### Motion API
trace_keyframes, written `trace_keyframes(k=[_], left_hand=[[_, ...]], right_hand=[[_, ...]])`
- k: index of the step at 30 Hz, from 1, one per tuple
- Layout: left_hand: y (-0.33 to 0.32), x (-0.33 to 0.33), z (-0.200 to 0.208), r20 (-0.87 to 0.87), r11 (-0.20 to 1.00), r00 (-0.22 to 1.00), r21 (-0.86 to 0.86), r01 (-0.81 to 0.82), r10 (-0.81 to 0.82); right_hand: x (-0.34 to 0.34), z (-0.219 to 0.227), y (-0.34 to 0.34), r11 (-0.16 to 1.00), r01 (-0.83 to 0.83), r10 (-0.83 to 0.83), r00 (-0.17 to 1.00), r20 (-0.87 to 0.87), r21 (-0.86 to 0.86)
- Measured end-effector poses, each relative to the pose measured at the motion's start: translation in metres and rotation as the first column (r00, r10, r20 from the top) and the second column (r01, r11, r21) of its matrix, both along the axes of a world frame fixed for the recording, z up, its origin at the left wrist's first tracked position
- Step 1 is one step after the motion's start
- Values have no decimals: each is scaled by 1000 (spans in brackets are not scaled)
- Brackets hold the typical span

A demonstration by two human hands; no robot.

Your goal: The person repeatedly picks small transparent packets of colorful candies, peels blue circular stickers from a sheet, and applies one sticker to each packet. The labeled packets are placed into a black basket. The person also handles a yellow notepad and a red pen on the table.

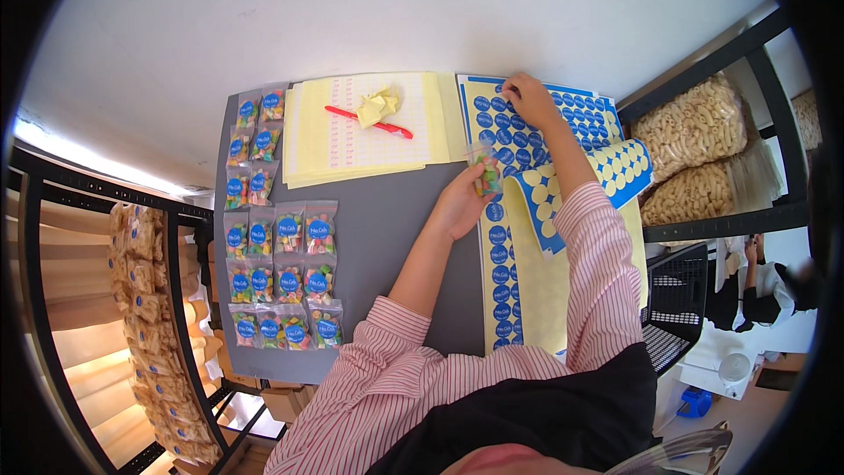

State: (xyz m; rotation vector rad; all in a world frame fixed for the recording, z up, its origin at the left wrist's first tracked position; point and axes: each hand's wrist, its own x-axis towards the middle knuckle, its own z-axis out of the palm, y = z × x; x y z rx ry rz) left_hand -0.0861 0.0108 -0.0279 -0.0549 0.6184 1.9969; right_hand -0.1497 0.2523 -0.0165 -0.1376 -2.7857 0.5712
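My left hand [462, 200] is closed on a small clear zip bag [484, 173] of colourful pieces, held over the table's middle. No label shows on the side of this bag that I see. Up at the far right, my right hand [531, 99] pinches at a round blue sticker on the sticker sheet [519, 137], its fingertips partly hidden. Below my right forearm, a sheet with blue edging [629, 163] curls up, showing rows of pale round gaps. Along the left side lie rows of filled zip bags [288, 227] with round blue labels.
Yellowish label sheets [303, 141] lie at the back, with a red pen [387, 128] and crumpled pale paper [378, 107] on top. At right, a black rack [721, 220] holds big bags of curled snacks [690, 123]. Packed bags hang [145, 299] at left. Another person [774, 295] stands far right.
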Motion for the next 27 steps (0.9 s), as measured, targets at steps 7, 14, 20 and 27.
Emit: trace_keyframes(k=[7,14,20,27], left_hand=[[-1,0,4,-10,1000,1000,-10,4,-4],[-1,1,9,-12,999,1000,-39,15,-16],[-1,1,10,-25,999,999,-45,20,-21],[-1,1,9,-17,998,1000,-53,20,-20]], right_hand=[[-5,5,1,999,-41,40,998,56,10],[-7,6,-2,981,-28,24,999,21,190],[-7,5,-6,977,35,-45,998,43,210],[-7,5,-7,972,78,-91,995,45,224]])
